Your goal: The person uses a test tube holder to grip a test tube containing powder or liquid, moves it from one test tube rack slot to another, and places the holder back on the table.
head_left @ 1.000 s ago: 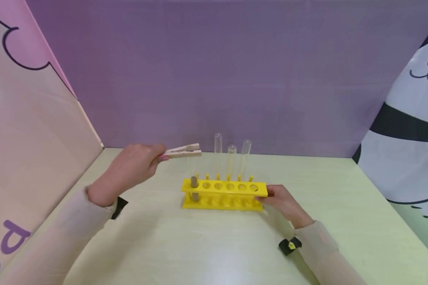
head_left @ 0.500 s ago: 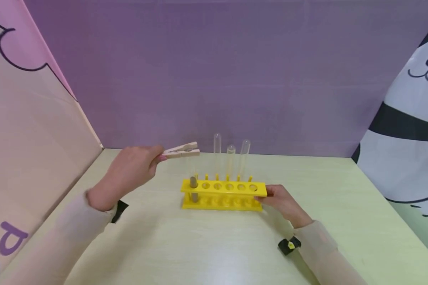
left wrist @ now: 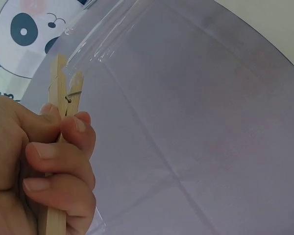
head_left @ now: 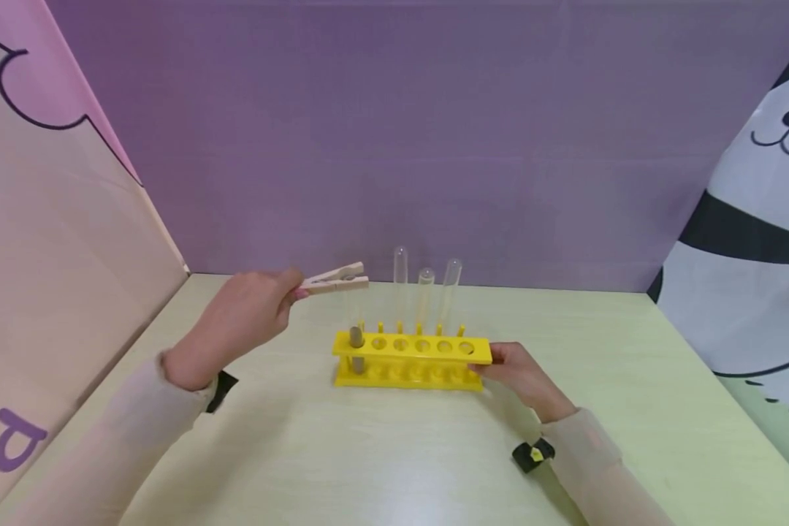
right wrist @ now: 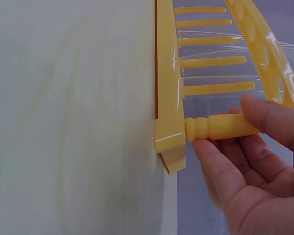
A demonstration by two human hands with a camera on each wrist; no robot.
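In the head view, a creased purple sheet backdrop (head_left: 394,131) rises at 12 o'clock; a pale, wood-grained tabletop (head_left: 381,453) spreads at 6 o'clock, its far edge along the backdrop; at 9 o'clock, a cream side panel (head_left: 66,241) bears a black-outlined pink shape (head_left: 49,88) towards 10 and a purple letter-like mark (head_left: 23,424) at 8; a white-and-black panda print (head_left: 749,299) fills 3 o'clock.

Clr path over tbl (head_left: 381,453), frt of yellow rack (head_left: 427,349); tubes (head_left: 424,298) block rear.

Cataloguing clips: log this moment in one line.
left hand: grips wooden clamp | right hand: holds yellow rack by end post | three clear tubes: at rear pegs
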